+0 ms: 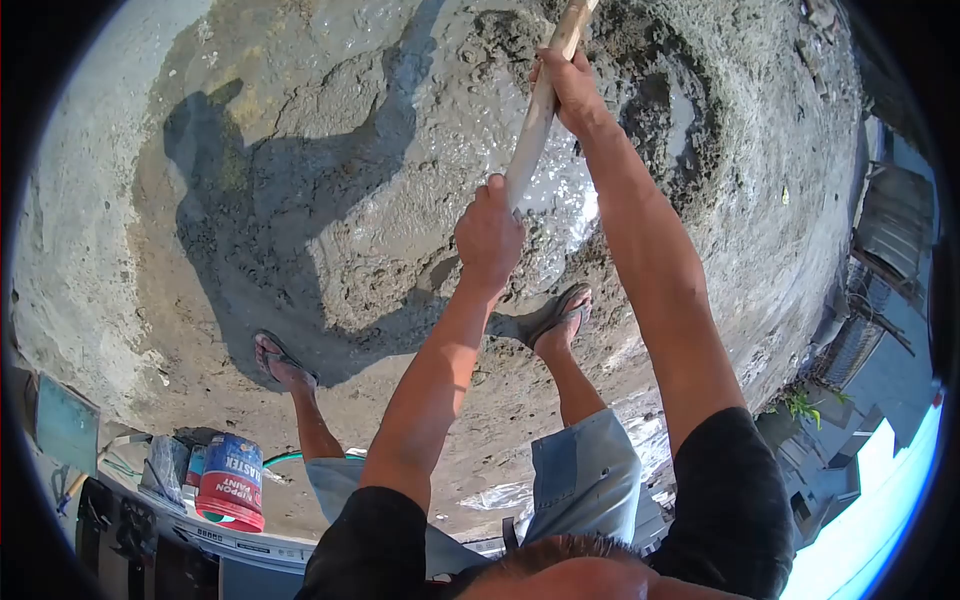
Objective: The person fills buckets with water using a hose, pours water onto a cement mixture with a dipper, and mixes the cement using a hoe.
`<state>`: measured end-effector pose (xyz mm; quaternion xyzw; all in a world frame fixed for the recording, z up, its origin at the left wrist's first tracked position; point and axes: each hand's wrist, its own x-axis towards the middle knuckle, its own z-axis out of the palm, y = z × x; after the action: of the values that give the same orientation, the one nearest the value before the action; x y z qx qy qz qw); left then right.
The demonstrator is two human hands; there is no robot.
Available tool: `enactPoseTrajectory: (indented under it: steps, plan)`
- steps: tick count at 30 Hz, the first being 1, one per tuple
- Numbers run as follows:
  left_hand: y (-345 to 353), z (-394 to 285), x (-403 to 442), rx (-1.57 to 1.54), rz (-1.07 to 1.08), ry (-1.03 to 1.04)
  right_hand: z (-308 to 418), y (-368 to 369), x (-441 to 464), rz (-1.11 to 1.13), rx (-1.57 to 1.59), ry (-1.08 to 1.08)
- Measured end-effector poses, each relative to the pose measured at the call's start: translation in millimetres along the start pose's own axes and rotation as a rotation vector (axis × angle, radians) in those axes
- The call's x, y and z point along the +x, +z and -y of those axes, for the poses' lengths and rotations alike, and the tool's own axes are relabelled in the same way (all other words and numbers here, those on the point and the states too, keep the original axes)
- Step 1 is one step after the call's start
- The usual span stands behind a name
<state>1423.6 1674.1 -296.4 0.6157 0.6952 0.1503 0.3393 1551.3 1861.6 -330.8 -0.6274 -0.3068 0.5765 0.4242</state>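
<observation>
A pale wooden pole [533,135], like a long tool handle, slants up and out past the top edge; its far end is out of view. My left hand [489,232] is closed around the near end of the pole. Farther along it, my right hand [572,92] is wrapped around the wood. Beneath both hands lies a wide patch of wet grey mortar mix [385,225], smooth and shiny in the middle, lumpy at its edges. To the right of my right hand, a ring of darker mix [655,120] holds some water.
My sandalled feet [280,360] stand at the near edge of the mix. A red and blue paint bucket [230,482] is at lower left, near a green hose [283,458]. Corrugated sheets [893,222] and debris line the right side. My shadow [270,200] falls leftward.
</observation>
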Motion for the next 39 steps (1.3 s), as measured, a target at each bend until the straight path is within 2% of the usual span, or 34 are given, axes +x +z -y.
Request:
enactPoseTrajectory:
  steps: [1, 2, 4, 5, 7, 8, 10, 11, 14, 16, 21, 25, 27, 28, 29, 33, 34, 35, 37, 39]
  plan:
    - [-7.1, 3.1, 45.5, 0.090, 0.017, 0.008, -3.4, 14.3, 29.8, -0.038, -0.081, -0.102]
    - [-11.2, 6.8, 81.0, 0.175, -0.070, 0.066, -9.9, 14.5, 45.0, -0.037, -0.081, -0.090]
    - [-19.9, 2.0, 125.1, 0.249, 0.010, 0.098, -20.5, 22.5, 66.0, 0.045, -0.260, 0.011]
    - [-17.5, -1.4, 116.0, 0.255, 0.019, 0.092, -23.5, 24.9, 69.8, 0.083, -0.348, 0.060]
    - [-15.5, -13.0, 91.1, 0.219, -0.031, 0.060, -27.8, 25.8, 67.4, 0.120, -0.424, 0.099]
    - [-11.5, -11.6, 76.3, 0.148, -0.074, 0.078, -32.4, 21.1, 55.4, 0.064, -0.420, 0.131]
    - [-5.4, -14.2, 43.0, 0.238, 0.118, -0.069, -13.5, 18.5, 24.9, -0.092, -0.495, 0.207]
    - [-7.4, -16.5, 16.8, 0.183, 0.182, -0.098, -17.2, 15.1, 23.1, -0.091, -0.486, 0.213]
    - [-24.7, -26.9, -40.9, 0.155, 0.271, -0.196, -38.4, -2.3, 17.5, 0.018, 0.018, 0.402]
    - [-35.4, -19.4, -72.2, 0.165, 0.275, -0.162, -54.1, -6.6, -10.3, 0.074, 0.126, 0.479]
    - [-59.4, -15.0, -174.5, -0.054, 0.386, -0.236, -60.0, -1.1, -128.3, -0.105, -0.042, 0.495]
    - [-69.3, -15.3, -260.4, -0.087, 0.385, -0.309, -51.8, 8.7, -209.0, -0.107, -0.060, 0.471]
    - [-69.6, -10.8, -281.0, -0.185, 0.352, -0.312, -39.0, 18.2, -224.8, -0.114, -0.220, 0.450]
    - [-66.6, -5.9, -271.8, -0.150, 0.281, -0.220, -30.1, 27.8, -216.8, -0.140, -0.209, 0.419]
    - [-65.9, -0.4, -247.7, -0.136, 0.275, -0.224, -20.6, 35.5, -195.6, -0.113, -0.165, 0.401]
    - [-69.7, 12.6, -80.5, -0.016, 0.124, -0.173, -4.0, 70.0, -30.1, 0.024, 0.032, 0.310]
    - [-74.8, 7.5, -46.8, 0.014, 0.126, -0.176, -0.1, 78.4, 1.8, 0.042, -0.012, 0.309]
    - [-78.0, 3.9, -34.8, 0.047, 0.142, -0.182, -1.1, 79.4, 21.0, 0.114, -0.108, 0.340]
    - [-72.3, -5.5, -52.9, 0.038, 0.196, -0.212, -6.9, 73.8, 2.5, 0.115, -0.220, 0.417]
    - [-75.8, -18.8, -94.0, 0.006, 0.311, -0.283, -35.0, 56.5, -39.5, 0.083, -0.085, 0.514]
